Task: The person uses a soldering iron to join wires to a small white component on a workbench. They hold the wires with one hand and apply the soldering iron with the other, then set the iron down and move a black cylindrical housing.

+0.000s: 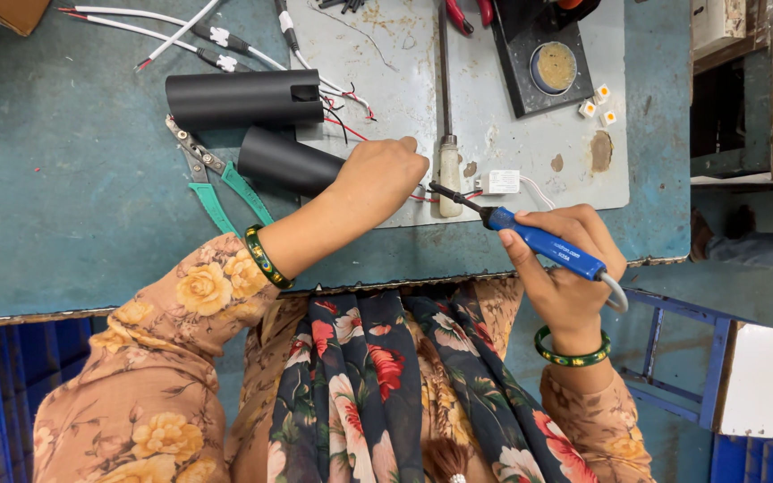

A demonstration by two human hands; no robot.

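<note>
Right hand (pixel 565 255): we see it wrapped tight around a blue-handled soldering iron (pixel 530 237), a slim plastic grip with a dark metal tip aimed left toward our other hand.

Left hand (pixel 378 174): fingers curled down together, pinning thin red and white wires (pixel 422 195) at the end of a matte black tube (pixel 290 161) on the grey, stained work mat (pixel 512 143).

Nearby: a second, longer black cylinder (pixel 243 97); green-handled pliers (pixel 216 179) on the worn blue table (pixel 64 179); a small white rectangular module (pixel 500 182); a round tin of yellowish paste (pixel 555 67); three small square chips (pixel 599 101).
</note>
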